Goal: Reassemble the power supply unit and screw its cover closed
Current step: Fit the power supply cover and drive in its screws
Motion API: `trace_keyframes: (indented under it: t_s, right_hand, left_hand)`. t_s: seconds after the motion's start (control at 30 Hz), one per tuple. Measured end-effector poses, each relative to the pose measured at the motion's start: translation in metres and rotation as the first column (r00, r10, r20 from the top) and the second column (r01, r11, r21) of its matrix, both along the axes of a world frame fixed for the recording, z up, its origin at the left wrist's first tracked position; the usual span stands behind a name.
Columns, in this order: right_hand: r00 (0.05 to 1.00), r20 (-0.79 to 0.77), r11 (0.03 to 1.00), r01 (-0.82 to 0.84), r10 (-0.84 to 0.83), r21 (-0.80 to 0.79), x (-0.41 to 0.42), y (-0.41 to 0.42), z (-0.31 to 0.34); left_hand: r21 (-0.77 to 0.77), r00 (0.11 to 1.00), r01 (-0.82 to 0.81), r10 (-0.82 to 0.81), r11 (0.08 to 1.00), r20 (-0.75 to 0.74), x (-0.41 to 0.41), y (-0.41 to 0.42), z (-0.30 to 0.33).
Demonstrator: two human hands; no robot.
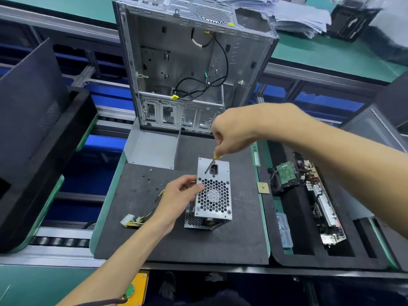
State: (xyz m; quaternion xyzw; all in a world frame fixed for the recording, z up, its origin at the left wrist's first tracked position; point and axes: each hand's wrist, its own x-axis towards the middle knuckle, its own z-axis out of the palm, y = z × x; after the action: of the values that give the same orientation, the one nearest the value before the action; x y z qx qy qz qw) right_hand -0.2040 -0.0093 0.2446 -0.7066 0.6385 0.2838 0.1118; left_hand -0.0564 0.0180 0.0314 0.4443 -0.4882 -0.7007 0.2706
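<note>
**Screwdriver on the upper left of the power supply, box held by one hand**

The power supply stood near the middle of the black mat, its grille face turned up; the left hand gripped its side at nine o'clock, thumb laid on the grille edge and fingers curled round the wall; the right hand was closed round a screwdriver, yellow collar showing just under the fingers, the shaft slanting down to the face beside the power socket.

As a judgement: the shaft leaned rather than stood square, so the tip might have slipped out of the screw head and scarred the metal or chewed the head; the box rested on a narrow side, so a hard push might have tipped it toward three o'clock if the left hand's hold eased; the loose screws lying on the mat at ten o'clock of the box might have been swept away by a wrist; the wire bundle trailing at eight o'clock might have snagged.

The open computer case at twelve o'clock held only black cables and a yellow plug; the black tray at three o'clock held circuit boards and a small gold square chip at its edge.
</note>
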Motion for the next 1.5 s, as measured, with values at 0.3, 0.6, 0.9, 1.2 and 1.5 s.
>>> trace_keyframes:
  t_s: [0.3,0.6,0.9,1.2,1.5]
  right_hand:
    - [0.993,0.049,0.995,0.104,-0.104,0.008,-0.024,0.041,0.002]
    - [0.982,0.110,0.987,0.159,-0.155,-0.029,-0.033,0.086,-0.012]
    - [0.957,0.185,0.969,0.238,-0.224,-0.060,-0.036,0.107,-0.026]
    - [0.993,0.077,0.989,0.096,-0.088,-0.112,-0.028,0.117,-0.026]
    - [0.989,-0.082,0.972,-0.137,0.124,-0.192,-0.008,0.115,-0.030]
  left_hand:
    - [-0.039,0.998,0.020,-0.018,0.999,0.056,-0.008,0.030,-0.008]
    - [-0.019,0.999,-0.023,0.023,1.000,-0.037,-0.012,0.040,-0.010]
    - [0.011,1.000,-0.012,0.013,1.000,-0.014,-0.011,0.043,-0.008]
    - [0.013,1.000,-0.020,0.020,1.000,-0.009,-0.011,0.043,-0.008]
    - [-0.016,0.999,-0.033,0.033,0.999,0.015,-0.014,0.045,-0.007]
